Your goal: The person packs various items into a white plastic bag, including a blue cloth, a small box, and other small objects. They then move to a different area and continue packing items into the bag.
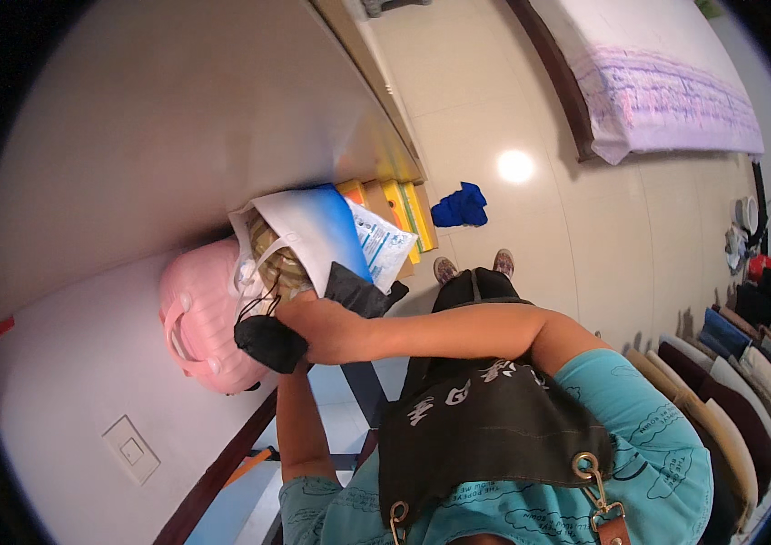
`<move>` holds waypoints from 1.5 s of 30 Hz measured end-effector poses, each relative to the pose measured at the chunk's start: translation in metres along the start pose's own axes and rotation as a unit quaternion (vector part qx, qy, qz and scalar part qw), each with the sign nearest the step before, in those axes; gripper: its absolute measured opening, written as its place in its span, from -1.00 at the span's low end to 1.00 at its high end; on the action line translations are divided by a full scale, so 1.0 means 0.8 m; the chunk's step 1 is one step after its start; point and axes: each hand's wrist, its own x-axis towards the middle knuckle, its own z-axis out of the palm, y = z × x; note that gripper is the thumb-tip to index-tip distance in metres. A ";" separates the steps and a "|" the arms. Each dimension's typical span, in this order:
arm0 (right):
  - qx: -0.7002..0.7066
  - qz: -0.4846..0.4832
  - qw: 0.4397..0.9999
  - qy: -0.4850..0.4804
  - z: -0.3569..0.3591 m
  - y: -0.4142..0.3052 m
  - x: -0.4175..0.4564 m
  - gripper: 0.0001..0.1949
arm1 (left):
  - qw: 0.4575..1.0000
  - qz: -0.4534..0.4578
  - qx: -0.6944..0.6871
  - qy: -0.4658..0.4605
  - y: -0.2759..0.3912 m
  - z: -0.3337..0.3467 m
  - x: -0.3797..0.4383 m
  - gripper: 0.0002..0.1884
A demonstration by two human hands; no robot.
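Observation:
My right hand [321,323] is curled at the mouth of a white and blue carry bag [317,221], its fingertips out of sight. Against it rests a small black drawstring pouch [271,343], whose cords run up over the bag's opening. My left forearm [300,422] reaches up from below. The left hand itself is hidden behind the pouch and my right hand, so its grip cannot be made out. Brown, shiny packaging [275,252] fills the bag. Close by are a printed white packet [385,245] and a dark folded fabric piece [356,289].
A pink ribbed case [205,306] with a handle stands against the wall. Yellow boxes [399,204] sit behind the bag. Blue cloth [460,206] lies on the tiled floor [494,88]. Hanging clothes [719,409] line the right, below a bed [671,88]. A black apron [488,422] covers my front.

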 end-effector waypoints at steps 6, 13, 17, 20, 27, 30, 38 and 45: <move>0.026 0.065 0.998 -0.008 -0.048 -0.004 -0.037 -0.47 | 0.999 -0.032 0.009 -0.039 -0.005 0.024 0.025 -0.81; 0.024 0.183 0.976 0.112 -0.184 0.104 -0.206 -0.52 | 0.880 -0.158 0.033 0.447 0.127 0.018 -0.073 -0.72; 0.104 0.391 0.864 0.299 -0.201 0.229 -0.321 -0.68 | 0.955 0.022 -0.079 0.283 0.168 0.176 -0.095 -0.69; 0.202 0.461 0.755 0.421 -0.205 0.300 -0.378 -0.80 | 0.988 -0.059 -0.143 -0.010 0.183 0.350 -0.019 -0.86; 0.477 0.404 0.542 0.562 -0.149 0.448 -0.470 -0.76 | 0.970 -0.060 -0.051 -0.228 0.091 0.719 0.218 -0.64; 0.459 0.429 0.548 0.552 -0.135 0.507 -0.478 -0.63 | 0.983 -0.043 0.047 -0.174 0.034 0.828 0.305 -0.47; 0.506 0.416 0.469 0.592 -0.099 0.593 -0.508 -0.60 | 0.958 0.051 0.189 -0.209 0.044 0.984 0.423 -0.17; 0.632 0.343 0.418 0.555 -0.101 0.592 -0.504 -0.64 | 0.965 0.043 0.168 -0.196 -0.042 1.009 0.416 -0.52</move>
